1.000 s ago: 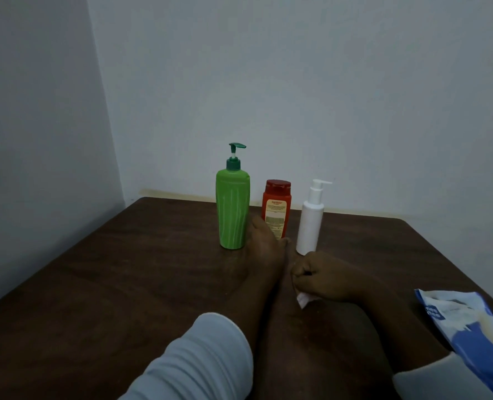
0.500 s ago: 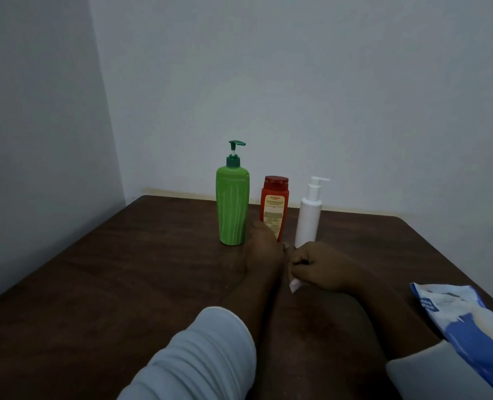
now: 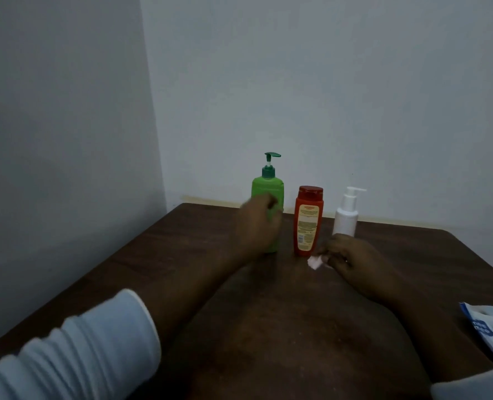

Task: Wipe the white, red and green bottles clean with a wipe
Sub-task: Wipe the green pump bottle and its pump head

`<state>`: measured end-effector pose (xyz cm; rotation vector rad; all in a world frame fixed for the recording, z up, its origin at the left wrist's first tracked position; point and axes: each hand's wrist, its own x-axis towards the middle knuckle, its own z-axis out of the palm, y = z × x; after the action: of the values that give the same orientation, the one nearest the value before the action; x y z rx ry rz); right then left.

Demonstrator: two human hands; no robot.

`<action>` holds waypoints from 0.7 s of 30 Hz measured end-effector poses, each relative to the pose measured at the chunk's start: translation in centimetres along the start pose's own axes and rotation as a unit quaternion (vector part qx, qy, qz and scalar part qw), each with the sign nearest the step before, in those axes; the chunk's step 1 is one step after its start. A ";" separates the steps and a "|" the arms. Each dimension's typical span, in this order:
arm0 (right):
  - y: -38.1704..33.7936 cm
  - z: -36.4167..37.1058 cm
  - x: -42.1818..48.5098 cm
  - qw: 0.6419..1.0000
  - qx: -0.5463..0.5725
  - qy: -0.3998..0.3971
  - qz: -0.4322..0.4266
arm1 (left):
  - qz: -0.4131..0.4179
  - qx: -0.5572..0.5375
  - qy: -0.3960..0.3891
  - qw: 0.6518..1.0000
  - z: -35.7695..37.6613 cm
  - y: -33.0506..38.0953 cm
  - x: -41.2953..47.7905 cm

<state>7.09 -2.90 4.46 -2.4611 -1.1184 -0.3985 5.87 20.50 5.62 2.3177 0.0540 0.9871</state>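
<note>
Two grips, left fingers point(image 3: 270, 202) curled round green bottle point(image 3: 268, 186), right fingers point(image 3: 332, 247) pinching wipe point(image 3: 314, 262).

The desk point(image 3: 412, 249) is dark brown wood with streaky grain and a matt finish. The green bottle point(image 3: 268, 187) is smooth plastic with a dull shine, and its pump head is a darker green plastic. At its 3 o'clock the red bottle point(image 3: 307, 226) is glossier plastic with a printed label; whether that is paper or film cannot be told. Farther towards 3 o'clock, the white bottle point(image 3: 345, 222) is smooth, matt plastic. The wipe point(image 3: 314, 261) looks thin, soft and crumpled. At the desk's 4 o'clock edge the packet point(image 3: 490, 330) is crinkled, shiny plastic film. The sleeve point(image 3: 81, 350) is pale cloth bunched in soft folds. The wall point(image 3: 326, 96) is matt paint.
</note>
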 end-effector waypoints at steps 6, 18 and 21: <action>-0.3 0.1 0.2 1.000 -0.009 -0.015 0.005 | -0.058 -0.133 -0.008 0.989 -4.0 1.4 7.7; 0.3 -1.8 1.0 0.987 0.129 0.000 0.095 | 0.004 -0.099 -0.112 0.989 -5.9 0.5 10.6; 0.8 -1.6 0.8 0.933 0.322 0.041 0.158 | -0.019 -0.142 -0.072 0.987 -6.9 -0.3 8.2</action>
<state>8.11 -3.59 5.98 -1.9582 -0.6552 -0.0200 7.26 26.47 14.42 2.1097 -0.0955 0.7526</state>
